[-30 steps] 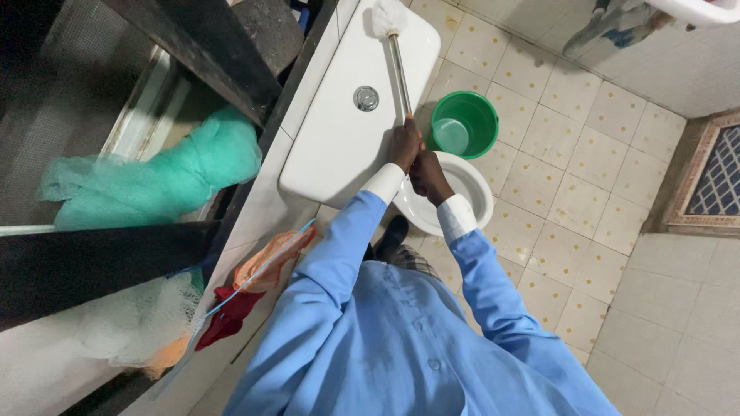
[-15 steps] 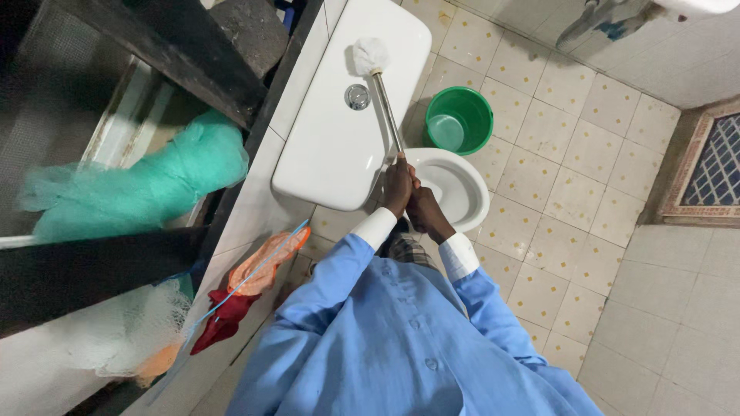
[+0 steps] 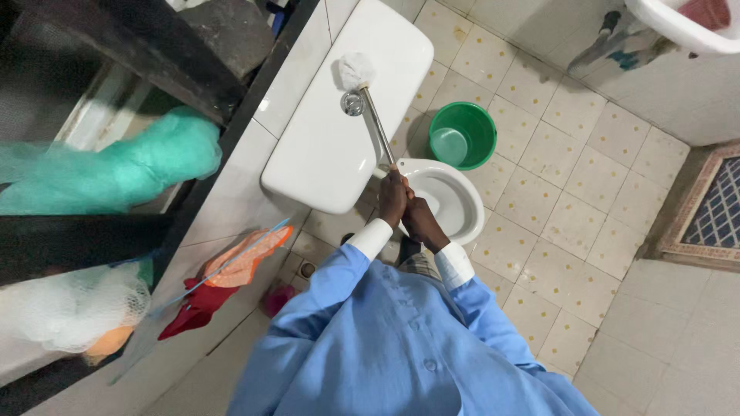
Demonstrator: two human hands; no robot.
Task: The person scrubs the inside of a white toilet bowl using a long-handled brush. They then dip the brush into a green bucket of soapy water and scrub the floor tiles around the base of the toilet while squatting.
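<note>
Both my hands grip one long metal-handled toilet brush (image 3: pixel 373 119). My left hand (image 3: pixel 391 197) is higher on the handle and my right hand (image 3: pixel 420 221) sits just below it. The white brush head (image 3: pixel 353 71) rests on the lid of the white toilet cistern (image 3: pixel 324 154), right beside the round chrome flush button (image 3: pixel 352 103). Under my hands is the white toilet bowl (image 3: pixel 455 200). My sleeves are light blue with white cuffs.
A green bucket (image 3: pixel 462 135) holding water stands on the tiled floor beside the bowl. A turquoise net cloth (image 3: pixel 116 173) lies on the dark window ledge at left. Orange and red cloths (image 3: pixel 231 270) hang below it. A white basin (image 3: pixel 678 23) is top right, a patterned mat (image 3: pixel 713 204) at right.
The brush head has slid back along the cistern lid from its far end to beside the flush button, with both hands drawing back toward me over the bowl.
</note>
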